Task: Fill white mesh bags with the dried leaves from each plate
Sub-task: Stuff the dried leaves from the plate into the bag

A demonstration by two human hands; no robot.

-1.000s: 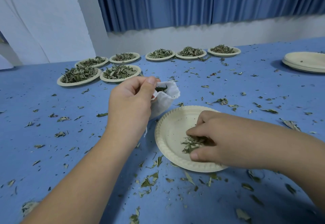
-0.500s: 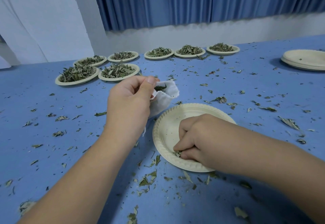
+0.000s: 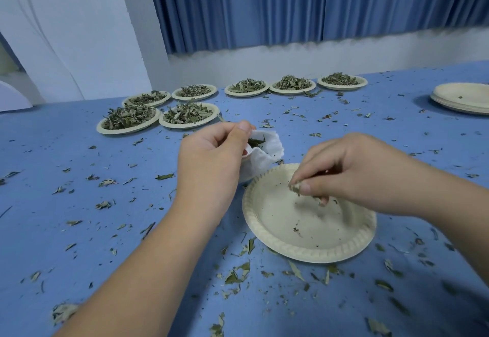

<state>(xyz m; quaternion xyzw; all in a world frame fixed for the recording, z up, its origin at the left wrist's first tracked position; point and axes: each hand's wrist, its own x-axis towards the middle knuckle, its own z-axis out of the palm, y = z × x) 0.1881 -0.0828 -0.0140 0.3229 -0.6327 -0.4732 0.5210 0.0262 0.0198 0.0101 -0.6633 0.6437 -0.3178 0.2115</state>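
Note:
My left hand pinches the rim of a white mesh bag and holds its mouth open; green leaves show inside. The bag stands just beyond the far left rim of a cream paper plate, which holds only crumbs. My right hand hovers above the plate's far side, fingers curled round a small pinch of dried leaves, a little to the right of the bag. Several plates heaped with dried leaves stand in a row at the back of the blue table.
A stack of bare paper plates sits at the far right. Loose leaf bits litter the blue tablecloth all around, thickest in front of the near plate. A white wall and blue curtain close off the back.
My right hand has gathered the last leaves from the plate and lifted them toward the bag. The left hand and the bag have stayed where they were.

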